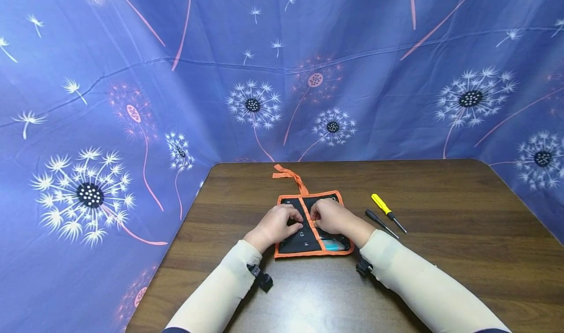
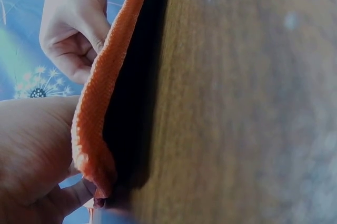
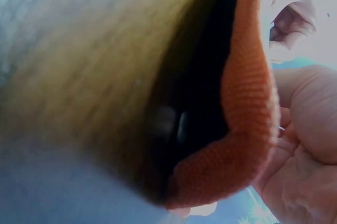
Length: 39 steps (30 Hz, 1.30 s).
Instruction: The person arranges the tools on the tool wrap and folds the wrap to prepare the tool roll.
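Black pouch (image 1: pixel 292 245): lies on the table (image 1: pixel 242 191) | Left hand (image 1: pixel 274 224): bent over the numbered panel (image 1: pixel 308 237) | Right hand (image 1: pixel 331 216): bunched at the orange divider (image 1: pixel 304 207) | Grip: we cannot tell whether either pinches anything | Technique: steadying the divider with one hand probably helps us work cleanly
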Motion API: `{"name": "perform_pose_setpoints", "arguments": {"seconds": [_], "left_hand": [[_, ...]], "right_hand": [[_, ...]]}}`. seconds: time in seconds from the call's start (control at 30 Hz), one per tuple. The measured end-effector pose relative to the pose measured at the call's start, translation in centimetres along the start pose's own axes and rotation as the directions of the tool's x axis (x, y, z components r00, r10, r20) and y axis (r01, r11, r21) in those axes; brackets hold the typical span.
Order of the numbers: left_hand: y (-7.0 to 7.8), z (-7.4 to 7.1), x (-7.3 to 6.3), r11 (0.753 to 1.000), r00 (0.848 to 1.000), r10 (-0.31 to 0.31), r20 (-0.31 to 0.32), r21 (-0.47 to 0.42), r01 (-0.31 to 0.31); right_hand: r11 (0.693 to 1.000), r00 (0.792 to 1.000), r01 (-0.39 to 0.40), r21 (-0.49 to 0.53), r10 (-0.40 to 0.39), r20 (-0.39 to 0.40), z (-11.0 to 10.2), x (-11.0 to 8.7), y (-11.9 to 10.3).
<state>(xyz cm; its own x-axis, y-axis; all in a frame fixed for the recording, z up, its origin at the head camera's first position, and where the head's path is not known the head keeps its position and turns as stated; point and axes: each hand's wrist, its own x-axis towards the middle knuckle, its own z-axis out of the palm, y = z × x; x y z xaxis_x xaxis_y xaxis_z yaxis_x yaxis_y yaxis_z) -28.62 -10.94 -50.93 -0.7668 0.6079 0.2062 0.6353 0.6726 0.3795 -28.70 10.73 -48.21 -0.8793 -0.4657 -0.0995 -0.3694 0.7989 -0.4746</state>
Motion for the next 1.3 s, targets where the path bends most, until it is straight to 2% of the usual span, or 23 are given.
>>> {"name": "perform_pose_setpoints", "arguments": {"seconds": [0.57,1.03,1.3], "left_hand": [[-0.1,0.1,-0.2,1.0,1.0,-0.005,0.002,0.004,0.005],[-0.2,0.2,-0.3,1.0,0.999,-0.024,0.028,-0.013,0.024],[-0.3,-0.1,-0.1,1.0,0.999,-0.013,0.038,-0.009,0.013]], "right_hand": [[0.999,0.998,0.035,0.024,-0.036,0.044,-0.4,-0.5,0.4],[0.986,0.999,0.015,0.168,-0.022,0.038,-0.3,-1.6,1.5],[0.986,0.999,0.031,0.164,-0.033,0.006,-0.5,-2.5,1.8]]}}
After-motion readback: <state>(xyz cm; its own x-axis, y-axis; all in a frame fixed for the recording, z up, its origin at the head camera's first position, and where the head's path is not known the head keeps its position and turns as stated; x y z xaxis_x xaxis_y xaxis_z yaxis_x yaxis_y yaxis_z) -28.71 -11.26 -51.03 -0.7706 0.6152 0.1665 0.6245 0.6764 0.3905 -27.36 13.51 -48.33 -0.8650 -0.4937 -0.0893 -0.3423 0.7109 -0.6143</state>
